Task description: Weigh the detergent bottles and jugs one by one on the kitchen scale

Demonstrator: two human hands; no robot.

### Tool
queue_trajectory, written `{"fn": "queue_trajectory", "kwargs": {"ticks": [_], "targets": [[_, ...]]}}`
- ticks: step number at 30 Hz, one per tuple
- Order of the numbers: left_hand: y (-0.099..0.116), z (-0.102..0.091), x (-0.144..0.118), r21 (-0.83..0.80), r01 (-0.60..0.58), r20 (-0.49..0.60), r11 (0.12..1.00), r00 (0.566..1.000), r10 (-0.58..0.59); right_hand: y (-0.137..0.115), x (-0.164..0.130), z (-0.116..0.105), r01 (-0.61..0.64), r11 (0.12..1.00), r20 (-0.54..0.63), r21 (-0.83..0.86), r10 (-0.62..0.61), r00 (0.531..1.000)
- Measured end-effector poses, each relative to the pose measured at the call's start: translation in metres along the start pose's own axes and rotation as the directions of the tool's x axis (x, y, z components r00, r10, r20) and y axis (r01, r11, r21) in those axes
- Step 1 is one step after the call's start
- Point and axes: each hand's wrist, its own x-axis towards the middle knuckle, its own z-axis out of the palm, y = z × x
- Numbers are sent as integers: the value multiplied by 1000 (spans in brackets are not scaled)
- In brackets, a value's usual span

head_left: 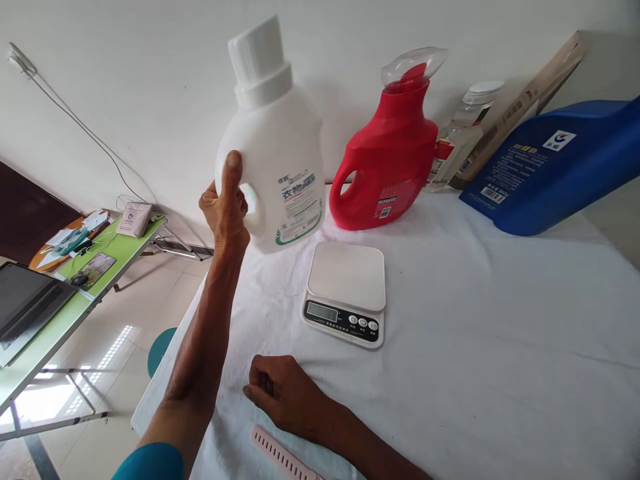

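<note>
My left hand (pixel 225 207) grips the handle of a white laundry detergent bottle (pixel 280 140) with a white cap and printed label. The bottle is lifted and slightly tilted, above the back left of the cloth. My right hand (pixel 287 397) rests on the white cloth with its fingers curled in and nothing seen inside. Between the hands and the back row lies a white kitchen scale (pixel 347 277) with bare plate; its small display shows digits too faint to read. A pale pink strap (pixel 283 453) with slots lies beside my right wrist, partly cut off by the frame.
Along the wall stand a red jug (pixel 395 147) with a clear plastic piece on top, a clear bottle (pixel 463 137), a leaning flat board (pixel 523 107) and a tilted blue jug (pixel 550 160). Left, beyond the white cloth (pixel 475 373), is a green desk (pixel 107 257) with a laptop (pixel 30 310).
</note>
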Motion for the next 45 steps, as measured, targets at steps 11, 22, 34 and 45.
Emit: {"fn": "queue_trajectory", "kwargs": {"ticks": [11, 22, 34, 45], "targets": [[-71, -24, 53, 137, 22, -164, 990, 986, 0, 2, 0, 1, -10, 999, 17, 43, 9, 1000], [-97, -1, 70, 166, 1, -209, 986, 977, 34, 4, -1, 1, -26, 1000, 2, 5, 26, 1000], [-110, 8, 78, 289, -104, -113, 952, 983, 142, 6, 0, 1, 25, 1000, 0, -9, -25, 1000], [-65, 61, 3, 410, -563, 444, 718, 810, 381, 2, 1, -1, -15, 1000, -7, 0, 15, 1000]]}}
